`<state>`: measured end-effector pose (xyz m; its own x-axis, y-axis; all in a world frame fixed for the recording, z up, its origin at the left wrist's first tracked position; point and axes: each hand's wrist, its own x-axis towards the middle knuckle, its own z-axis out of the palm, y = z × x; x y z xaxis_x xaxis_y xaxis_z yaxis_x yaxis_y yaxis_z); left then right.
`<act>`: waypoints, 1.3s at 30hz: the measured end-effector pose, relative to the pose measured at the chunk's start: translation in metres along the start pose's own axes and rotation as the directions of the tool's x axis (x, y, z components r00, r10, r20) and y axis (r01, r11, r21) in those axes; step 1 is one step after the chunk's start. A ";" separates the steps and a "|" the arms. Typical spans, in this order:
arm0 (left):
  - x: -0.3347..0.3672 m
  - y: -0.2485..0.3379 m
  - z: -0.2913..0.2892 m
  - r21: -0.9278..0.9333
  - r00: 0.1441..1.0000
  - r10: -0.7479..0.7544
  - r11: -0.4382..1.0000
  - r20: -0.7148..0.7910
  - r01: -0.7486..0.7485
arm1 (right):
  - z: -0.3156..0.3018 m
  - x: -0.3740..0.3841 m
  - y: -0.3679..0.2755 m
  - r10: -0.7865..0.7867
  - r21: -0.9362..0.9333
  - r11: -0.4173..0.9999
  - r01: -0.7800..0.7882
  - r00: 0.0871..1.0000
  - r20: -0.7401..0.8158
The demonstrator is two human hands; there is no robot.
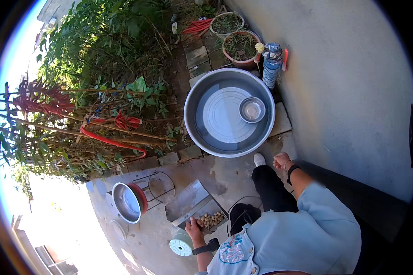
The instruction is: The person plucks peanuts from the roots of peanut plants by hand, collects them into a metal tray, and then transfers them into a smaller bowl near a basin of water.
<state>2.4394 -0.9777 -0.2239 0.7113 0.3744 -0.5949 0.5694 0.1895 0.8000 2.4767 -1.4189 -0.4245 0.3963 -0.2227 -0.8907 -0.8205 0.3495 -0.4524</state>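
Note:
My left hand (195, 230) is closed on the edge of a grey metal dustpan-shaped box (186, 201). Small round brown lumps, perhaps little potatoes (211, 220), lie heaped in its near corner. My right hand (282, 160) is curled into a fist, with nothing seen in it, below the rim of a big round metal basin (191, 133). Shallow water seems to stand in that basin, and a small metal bowl (252, 110) sits in it toward the right.
Left of the box are a wire stand (161, 187), a metal basin (126, 201) against a red one, and a pale green stool (181, 244). Plant pots (240, 48) and a wrapped bundle (271, 66) stand by the wall (344, 91). Garden plants (110, 59) fill the upper left.

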 end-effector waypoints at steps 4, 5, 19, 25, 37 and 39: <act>0.024 0.009 0.040 0.068 1.000 -0.015 0.998 0.005 0.014 | 0.016 0.089 -0.051 0.156 0.082 0.984 -0.156 0.988 0.002; 0.035 0.004 0.047 0.130 1.000 0.009 0.992 0.010 -0.010 | 0.024 0.110 -0.064 0.211 0.128 0.970 -0.209 0.978 0.000; 0.149 -0.069 0.097 0.380 0.994 -0.074 0.924 0.082 0.038 | 0.047 0.332 -0.077 0.189 0.490 0.871 -0.012 0.931 -0.312; 0.154 -0.074 0.093 0.375 0.994 -0.103 0.924 0.038 0.081 | 0.038 0.311 -0.095 0.074 0.030 0.997 -0.068 0.897 -0.435; 0.150 -0.062 0.107 0.310 0.992 -0.093 0.949 0.089 0.062 | 0.140 0.269 -0.059 0.007 -0.164 0.982 -0.095 0.882 -0.472; 0.144 -0.051 0.106 0.357 0.993 -0.080 0.933 0.088 0.044 | 0.151 0.249 -0.046 0.097 0.039 0.995 -0.089 0.884 -0.458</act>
<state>2.5570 -1.0299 -0.3588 0.6967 0.2769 -0.6617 0.7095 -0.1304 0.6925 2.6753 -1.3525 -0.6326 0.0820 -0.5800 -0.8105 -0.8355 0.4033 -0.3732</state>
